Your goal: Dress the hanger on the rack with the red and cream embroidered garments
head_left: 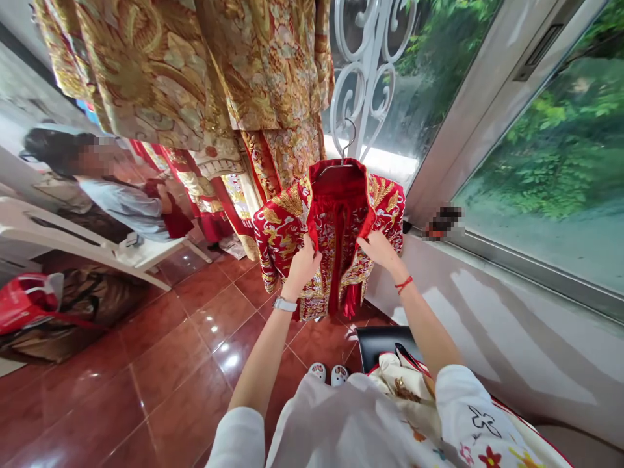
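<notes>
A red jacket with gold embroidery [285, 227] hangs open on a hanger [347, 146] hooked to a white scrollwork window grille [363, 71]. My left hand [303, 263], with a watch at the wrist, pinches the left front edge of the jacket. My right hand [377, 250], with a red cord round the wrist, grips the right front edge. Both hands are closed on the cloth, holding the front apart so the red lining shows.
Large gold embroidered robes [195, 71] hang at the upper left. Another person [117, 195] sits at a white table [73, 237] on the left. A red bag [26, 302] lies on the red tiled floor. A black seat with embroidered cloth [404, 377] stands by the wall.
</notes>
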A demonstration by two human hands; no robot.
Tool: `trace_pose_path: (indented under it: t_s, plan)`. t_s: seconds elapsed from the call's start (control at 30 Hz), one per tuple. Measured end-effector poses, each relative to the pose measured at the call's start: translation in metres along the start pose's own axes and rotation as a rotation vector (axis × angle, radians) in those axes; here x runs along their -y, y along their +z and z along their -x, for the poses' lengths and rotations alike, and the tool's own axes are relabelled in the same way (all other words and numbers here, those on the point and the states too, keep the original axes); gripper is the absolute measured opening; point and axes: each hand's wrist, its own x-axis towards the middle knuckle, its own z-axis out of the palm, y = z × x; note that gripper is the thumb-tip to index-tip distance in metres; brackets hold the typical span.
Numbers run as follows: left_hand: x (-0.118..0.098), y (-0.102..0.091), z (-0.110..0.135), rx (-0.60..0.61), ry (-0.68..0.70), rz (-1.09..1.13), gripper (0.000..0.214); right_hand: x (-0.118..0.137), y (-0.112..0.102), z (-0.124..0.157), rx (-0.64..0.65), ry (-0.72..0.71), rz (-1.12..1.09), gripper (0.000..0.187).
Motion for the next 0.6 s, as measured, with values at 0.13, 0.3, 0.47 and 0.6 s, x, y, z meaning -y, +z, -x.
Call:
trace_pose_path:
  t_s: [0.13, 0.3, 0.47, 0.6]
  plan:
    - [-0.043, -0.008, 0.01, -0.03, 0.106, 0.154, 0.052, 0.015, -0.023, 0.024, -0.079, -0.191, -0.207, 0.03]
    - [-0.051, 0.013, 0.014, -0.073, 0.129, 0.313, 0.053, 0.025, -0.001, 0.034, -0.088, -0.194, -0.367, 0.029]
    - [-0.023, 0.034, 0.02, -0.115, 0.062, 0.4, 0.046, 0.017, 0.026, 0.037, -0.055, -0.069, -0.327, 0.034]
    - [-0.001, 0.049, 0.027, -0.156, 0.027, 0.477, 0.038, 0.001, 0.035, 0.046, 0.068, -0.103, -0.62, 0.019]
